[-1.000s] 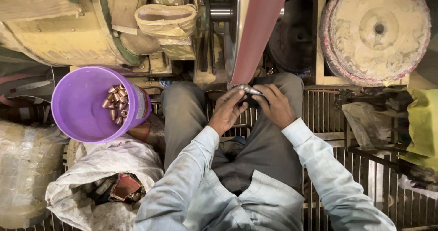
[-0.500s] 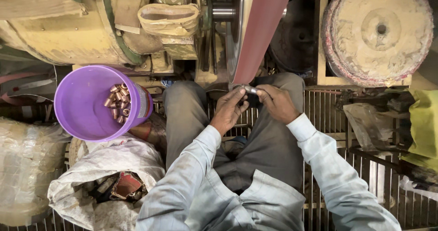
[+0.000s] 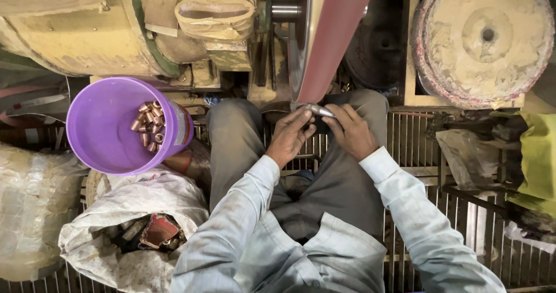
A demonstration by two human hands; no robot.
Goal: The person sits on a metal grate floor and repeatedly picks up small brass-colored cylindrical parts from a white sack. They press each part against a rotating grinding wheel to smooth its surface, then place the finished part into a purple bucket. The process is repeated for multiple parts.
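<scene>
Left hand: the left hand [image 3: 289, 139] sits at 12 o'clock from the person's lap, fingers curled and pinched on the near end of a small metal piece [image 3: 317, 110].
Right hand: the right hand [image 3: 350, 132] lies just beside the left, at its 3 o'clock, fingers bent and closed over the other end of the same piece.
Metal piece: short, silvery, roughly cylindrical; held between both hands and touching the lower edge of the abrasive belt [image 3: 336, 35], above the knees.
Abrasive belt: reddish-brown band running from the top of the view down to the hands, beside a grey wheel [image 3: 298, 44] at its 9 o'clock.
Purple bucket: the purple bucket [image 3: 107, 148] stands at 9 o'clock from the hands, well apart from them; a cluster of small copper-coloured tubes [image 3: 149, 125] lies against its inner wall on the 3 o'clock side.
Sack: an open white sack [image 3: 145, 206] lies at 6 o'clock from the bucket, beside the person's left thigh; its contents are dark and cannot be identified.
Buffing wheel: a large pale, crusted disc [image 3: 483, 38] sits at 2 o'clock from the hands.
Floor: a metal grate floor [image 3: 417, 148] lies under the legs.
Clothing: light grey-blue sleeves and grey trousers.
</scene>
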